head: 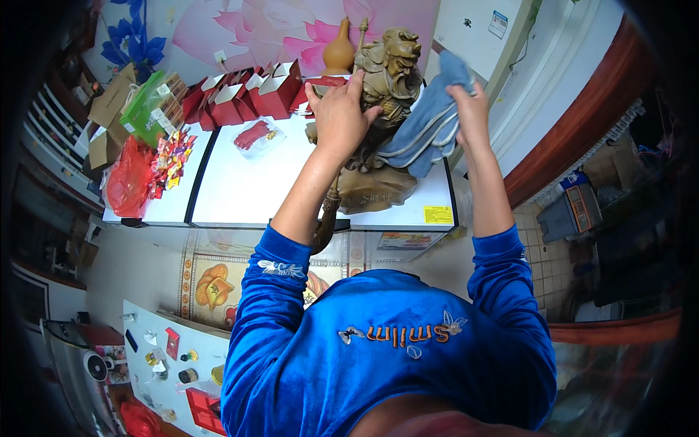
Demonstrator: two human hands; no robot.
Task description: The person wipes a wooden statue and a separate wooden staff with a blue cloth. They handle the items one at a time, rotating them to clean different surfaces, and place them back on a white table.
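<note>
A brown carved statue (401,71) of a bearded warrior stands on a white countertop (246,191). Its rock-shaped base (377,191) bears carved characters. My left hand (341,117) holds the statue at its side, fingers spread and thumb against the figure's front. The statue's polearm (326,218) runs down past the base, and its blade hangs over the counter's front edge. In my right hand (471,112) is a folded blue cloth (426,128) with pale edging, draped against the statue's right side. Part of the statue's body is hidden behind my left hand and the cloth.
Behind the statue stands a gourd (338,52). Several open red boxes (229,104) line the back, with a clear plastic bag (256,135) before them. Wrapped sweets (172,158), a red plastic bag (128,177) and a green box (144,112) lie left. A cluttered table (147,377) is lower left.
</note>
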